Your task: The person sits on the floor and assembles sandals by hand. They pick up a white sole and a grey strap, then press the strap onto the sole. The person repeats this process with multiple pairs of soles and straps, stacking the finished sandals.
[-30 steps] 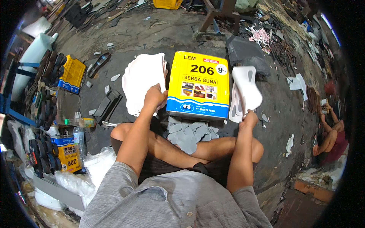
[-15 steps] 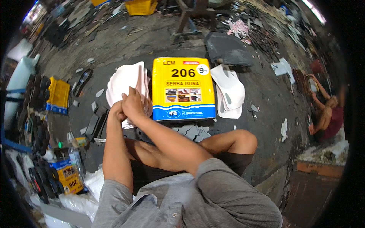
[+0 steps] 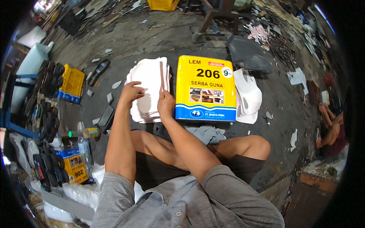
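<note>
A stack of white, sole-shaped sheets (image 3: 146, 78) lies on the ground in front of me, its edges slightly uneven. A narrow brown strip (image 3: 162, 72) runs along the right part of its top. My right hand (image 3: 166, 105) is closed on the right edge of the stack, thumb on top near the strip's lower end. Over the left edge, my left hand (image 3: 132, 93) rests with its fingers bent and apart on the top sheet. Just right of my right hand stands a yellow and blue square tin (image 3: 205, 85).
Right of the tin lie more white cut sheets (image 3: 249, 95), and grey cut pieces (image 3: 207, 133) lie before my legs. A black sandal sole (image 3: 99, 72) and scraps are at left, near a yellow crate-like tin (image 3: 72, 81). Another person (image 3: 332, 129) sits far right.
My hands, close together before, have parted to the two sides of the stack. The fanned sheets now lie more evenly together, with the brown strip showing. The whole view has shifted.
</note>
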`<state>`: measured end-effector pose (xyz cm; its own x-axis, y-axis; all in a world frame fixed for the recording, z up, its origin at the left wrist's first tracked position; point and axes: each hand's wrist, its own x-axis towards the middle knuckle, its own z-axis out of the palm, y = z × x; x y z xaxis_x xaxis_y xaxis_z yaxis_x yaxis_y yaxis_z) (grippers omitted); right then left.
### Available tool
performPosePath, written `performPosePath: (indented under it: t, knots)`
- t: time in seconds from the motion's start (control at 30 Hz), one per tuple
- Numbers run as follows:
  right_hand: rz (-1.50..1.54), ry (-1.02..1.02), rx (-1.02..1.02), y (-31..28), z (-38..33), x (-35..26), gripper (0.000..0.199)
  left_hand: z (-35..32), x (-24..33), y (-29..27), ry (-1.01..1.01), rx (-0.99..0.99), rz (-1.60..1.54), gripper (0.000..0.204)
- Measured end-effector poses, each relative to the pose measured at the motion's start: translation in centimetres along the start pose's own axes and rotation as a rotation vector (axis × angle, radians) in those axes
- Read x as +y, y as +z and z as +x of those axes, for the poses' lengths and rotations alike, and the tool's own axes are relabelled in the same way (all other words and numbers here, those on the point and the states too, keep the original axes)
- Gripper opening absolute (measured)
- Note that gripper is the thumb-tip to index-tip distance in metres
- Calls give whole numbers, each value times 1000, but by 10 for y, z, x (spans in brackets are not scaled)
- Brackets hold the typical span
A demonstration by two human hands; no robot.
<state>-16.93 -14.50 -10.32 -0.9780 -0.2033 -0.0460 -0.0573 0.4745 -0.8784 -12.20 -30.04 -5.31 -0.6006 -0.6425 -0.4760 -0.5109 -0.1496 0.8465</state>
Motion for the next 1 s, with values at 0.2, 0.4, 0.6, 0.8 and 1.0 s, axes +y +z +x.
performPosePath:
  t: [0.2,0.4,0.6,0.8,1.0]
  knots:
    - [22,-145,-44,-6,0,-2,24,-17,-14,55,-32,-98,288,35]
    - [-169,15,59,3,8,10,20,-17,14,17,175,480,770,25]
    - [-342,-6,119,19,16,28,20,-51,140,-97,687,1149,778,31]
    - [-202,-106,99,-17,-3,-23,29,-123,230,-133,837,645,10,29]
    - [1363,457,-913,-145,8,-104,70,-152,193,-33,674,1,-489,30]
